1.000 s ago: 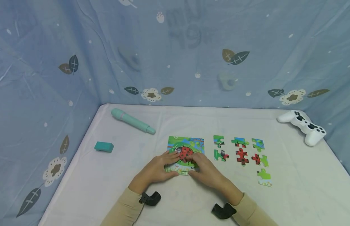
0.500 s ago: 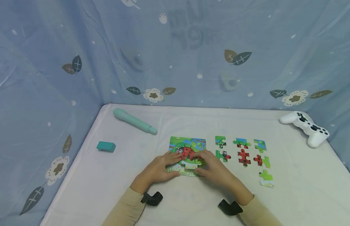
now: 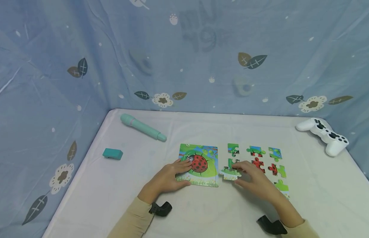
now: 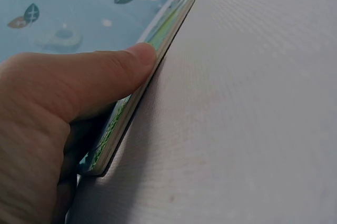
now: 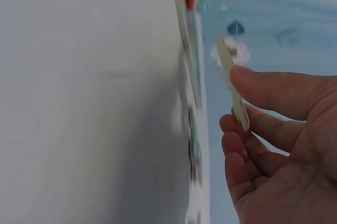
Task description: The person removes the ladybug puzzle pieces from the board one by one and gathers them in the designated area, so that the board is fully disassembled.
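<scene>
In the head view, a square ladybug puzzle board [image 3: 202,178] lies flat on the white table. My left hand [image 3: 170,178] rests on its left side, fingers fairly straight over the picture; in the left wrist view the thumb [image 4: 126,66] lies along the board's edge. Just right of the board, my right hand [image 3: 255,180] pinches a puzzle piece [image 3: 230,175] showing green and white grass. The right wrist view shows this puzzle piece [image 5: 231,81] edge-on between thumb and fingertips, raised off the table. Below it in the head view, another puzzle piece [image 3: 230,162] is partly covered.
Several loose puzzle pieces [image 3: 255,151] lie in rows to the right, some partly behind my right hand. A mint toy microphone [image 3: 142,128] and a teal block [image 3: 113,153] lie at left. A white game controller [image 3: 324,135] sits far right, before a blue patterned curtain [image 3: 184,59].
My right hand has lifted the grassy puzzle piece off the board and carried it right, toward the loose pieces. My left hand has stayed on the board.
</scene>
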Demonstrator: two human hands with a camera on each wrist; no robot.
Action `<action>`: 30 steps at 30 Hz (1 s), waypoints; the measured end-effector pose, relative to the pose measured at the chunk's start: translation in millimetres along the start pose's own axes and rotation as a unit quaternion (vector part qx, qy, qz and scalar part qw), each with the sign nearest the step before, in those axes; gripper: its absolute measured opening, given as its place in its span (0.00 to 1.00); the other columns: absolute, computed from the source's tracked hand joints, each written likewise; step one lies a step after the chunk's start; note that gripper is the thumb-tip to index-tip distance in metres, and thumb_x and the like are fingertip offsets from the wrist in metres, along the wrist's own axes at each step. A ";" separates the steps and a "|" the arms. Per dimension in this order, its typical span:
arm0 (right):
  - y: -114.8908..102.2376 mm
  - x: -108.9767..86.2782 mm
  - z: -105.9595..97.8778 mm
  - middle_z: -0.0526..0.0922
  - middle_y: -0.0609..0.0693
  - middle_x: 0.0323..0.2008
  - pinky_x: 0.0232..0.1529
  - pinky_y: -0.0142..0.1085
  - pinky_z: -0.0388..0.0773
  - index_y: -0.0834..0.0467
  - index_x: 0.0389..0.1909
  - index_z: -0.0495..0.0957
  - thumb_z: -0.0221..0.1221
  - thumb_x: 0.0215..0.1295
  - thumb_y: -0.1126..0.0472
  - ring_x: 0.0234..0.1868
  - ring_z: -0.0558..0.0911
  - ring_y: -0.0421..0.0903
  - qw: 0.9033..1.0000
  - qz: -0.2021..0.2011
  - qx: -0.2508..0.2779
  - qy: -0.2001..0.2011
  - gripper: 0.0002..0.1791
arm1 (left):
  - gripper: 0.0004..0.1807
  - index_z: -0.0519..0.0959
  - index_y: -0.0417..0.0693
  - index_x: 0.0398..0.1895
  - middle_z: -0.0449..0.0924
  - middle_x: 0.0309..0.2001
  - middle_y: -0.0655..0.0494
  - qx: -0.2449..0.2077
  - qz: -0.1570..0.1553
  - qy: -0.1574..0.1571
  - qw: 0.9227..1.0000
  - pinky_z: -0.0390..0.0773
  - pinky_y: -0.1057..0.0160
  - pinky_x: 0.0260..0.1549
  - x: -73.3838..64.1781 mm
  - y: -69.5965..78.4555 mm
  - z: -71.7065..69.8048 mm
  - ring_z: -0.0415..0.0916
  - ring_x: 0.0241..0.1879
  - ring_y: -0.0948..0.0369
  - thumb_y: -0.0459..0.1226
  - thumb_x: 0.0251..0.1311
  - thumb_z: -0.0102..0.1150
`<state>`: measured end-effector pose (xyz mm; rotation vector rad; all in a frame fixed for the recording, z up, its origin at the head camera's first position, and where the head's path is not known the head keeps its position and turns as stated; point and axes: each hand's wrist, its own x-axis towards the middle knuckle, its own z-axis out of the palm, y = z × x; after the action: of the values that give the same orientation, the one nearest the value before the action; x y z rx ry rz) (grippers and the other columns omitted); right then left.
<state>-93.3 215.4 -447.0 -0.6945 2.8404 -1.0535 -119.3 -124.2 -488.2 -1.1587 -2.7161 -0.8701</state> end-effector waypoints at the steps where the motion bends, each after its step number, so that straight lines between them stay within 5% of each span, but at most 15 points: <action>1: 2.3 -4.2 -3.8 0.78 0.44 0.49 0.46 0.42 0.79 0.54 0.54 0.76 0.67 0.56 0.60 0.46 0.78 0.44 1.000 0.006 -0.006 0.002 0.23 | 0.31 0.76 0.42 0.58 0.74 0.61 0.54 -0.001 0.000 0.001 1.000 0.62 0.58 0.68 -0.1 0.0 0.4 0.68 0.64 0.58 0.49 0.53 0.66; 15: 40.5 -51.8 -36.7 0.77 0.51 0.52 0.39 0.27 0.74 0.53 0.55 0.76 0.68 0.54 0.56 0.44 0.69 0.27 0.996 0.080 -0.031 0.021 0.25 | 0.32 0.77 0.41 0.57 0.75 0.60 0.52 0.011 0.016 0.018 1.000 0.63 0.59 0.67 -0.9 -2.0 1.2 0.70 0.63 0.56 0.52 0.54 0.65; 22: 50.0 -56.9 -37.5 0.78 0.51 0.51 0.43 0.16 0.66 0.52 0.51 0.78 0.69 0.52 0.58 0.47 0.67 0.21 0.997 0.058 -0.035 0.026 0.24 | 0.31 0.76 0.43 0.59 0.73 0.62 0.54 0.000 -0.009 -0.006 1.000 0.62 0.56 0.68 0.0 0.1 -1.7 0.67 0.65 0.57 0.50 0.54 0.65; 26: 51.5 -57.8 -37.3 0.78 0.48 0.49 0.43 0.22 0.68 0.51 0.50 0.78 0.70 0.51 0.58 0.46 0.67 0.25 0.996 0.051 -0.061 0.028 0.23 | 0.32 0.76 0.43 0.59 0.73 0.62 0.54 0.003 -0.010 -0.012 1.000 0.62 0.57 0.68 0.9 0.3 -1.7 0.67 0.65 0.57 0.50 0.54 0.65; 30: 50.3 -57.7 -38.2 0.76 0.50 0.50 0.47 0.43 0.73 0.52 0.51 0.77 0.70 0.51 0.57 0.50 0.70 0.38 0.995 0.069 -0.073 0.012 0.24 | 0.32 0.76 0.42 0.58 0.73 0.62 0.53 0.006 -0.004 -0.010 1.000 0.62 0.57 0.68 1.1 0.2 -1.0 0.67 0.65 0.57 0.50 0.54 0.65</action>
<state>-68.3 296.7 -456.1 -0.4864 2.9580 -0.8480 -120.1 -123.9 -486.9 -1.1614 -2.7394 -0.8455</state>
